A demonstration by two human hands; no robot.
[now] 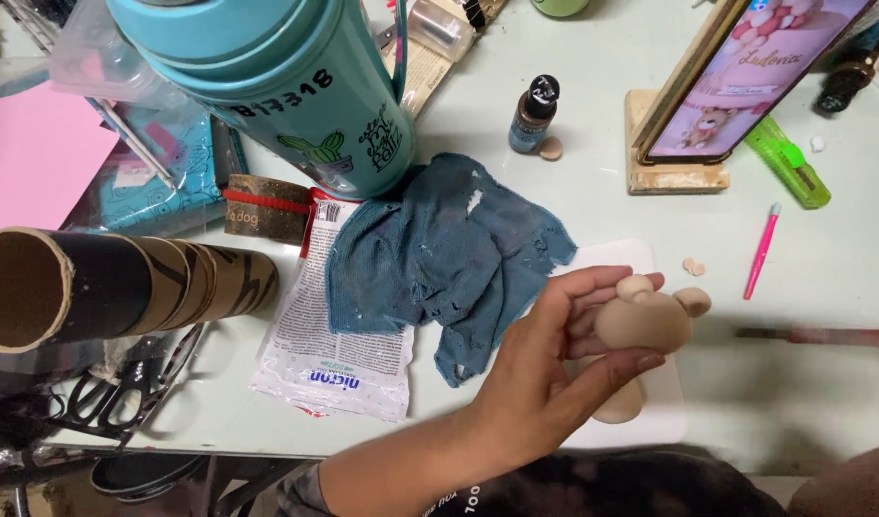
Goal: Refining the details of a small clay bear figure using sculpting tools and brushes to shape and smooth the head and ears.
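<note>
Left hand around tan clay figure, above white board edge

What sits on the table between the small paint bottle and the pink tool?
In the head view, a wooden stand holding a phone lies between the paint bottle and the pink tool, with a green lighter-shaped thing beside it.

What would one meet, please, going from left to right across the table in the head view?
Cardboard tube → scissors → teal flask → blue rag → small paint bottle → left hand holding a tan clay head → pink tool → green cutter.
</note>
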